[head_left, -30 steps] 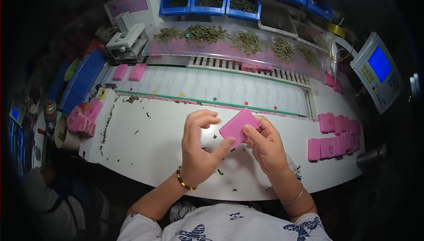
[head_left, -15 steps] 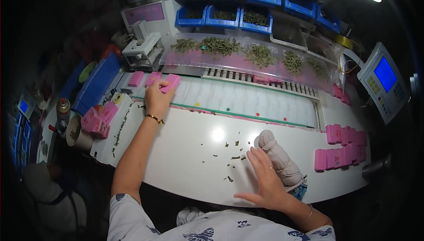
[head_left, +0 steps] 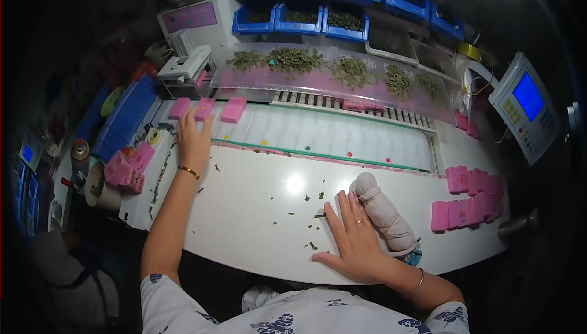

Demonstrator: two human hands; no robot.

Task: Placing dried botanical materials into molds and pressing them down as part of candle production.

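Note:
My left hand [head_left: 194,144] reaches over the left end of the conveyor belt [head_left: 293,129], its fingers apart. The fingertips are at a middle pink box [head_left: 203,107], too close to tell whether they touch it. Another pink box [head_left: 178,109] lies to its left, and a third pink box [head_left: 233,110] lies by itself on the belt to the right. My right hand [head_left: 354,236] lies spread on the white table [head_left: 244,236], holding nothing. Beside its fingers is a rolled, whitish cloth bundle [head_left: 385,215]. Bits of dried green plant [head_left: 313,246] are scattered near the right hand.
Heaps of dried plant [head_left: 296,60] lie on a clear shelf behind the belt, below blue bins [head_left: 347,23]. Several pink boxes [head_left: 468,211] stand at the right, below a control panel [head_left: 529,98]. At the left are more pink boxes [head_left: 129,169] and a spray can [head_left: 81,153].
My left hand has let go of the right-hand pink box, which stays on the belt, and shifted left to the middle box. My right hand has come down flat onto the table.

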